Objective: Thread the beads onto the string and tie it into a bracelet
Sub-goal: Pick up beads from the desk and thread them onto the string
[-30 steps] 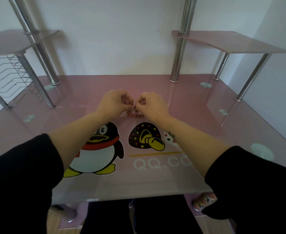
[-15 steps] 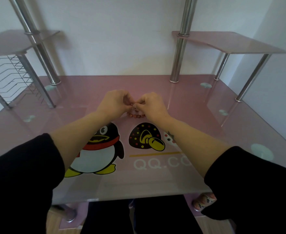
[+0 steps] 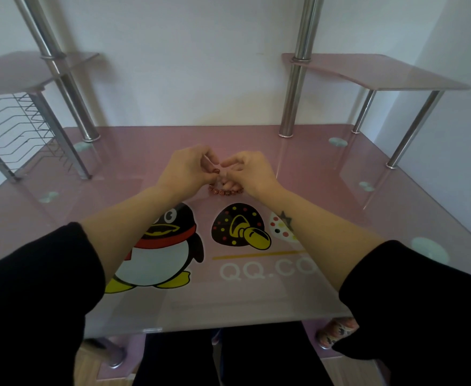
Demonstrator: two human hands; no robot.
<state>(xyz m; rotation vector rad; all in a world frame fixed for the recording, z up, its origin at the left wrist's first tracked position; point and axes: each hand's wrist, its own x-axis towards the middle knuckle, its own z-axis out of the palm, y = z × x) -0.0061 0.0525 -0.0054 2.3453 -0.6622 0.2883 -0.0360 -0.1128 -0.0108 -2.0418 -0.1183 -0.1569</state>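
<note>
The left hand (image 3: 188, 171) pinched the end bead of the bead strand (image 3: 224, 192), which sagged toward the counter (image 3: 326, 207) between both hands. The right hand (image 3: 252, 174) was curled; its grasp could not be determined. Slackened tension before knotting would probably shed beads.

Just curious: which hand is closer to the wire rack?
Left. The left hand is right of the wire rack; the right hand is farther right. Both hold the beads.
</note>
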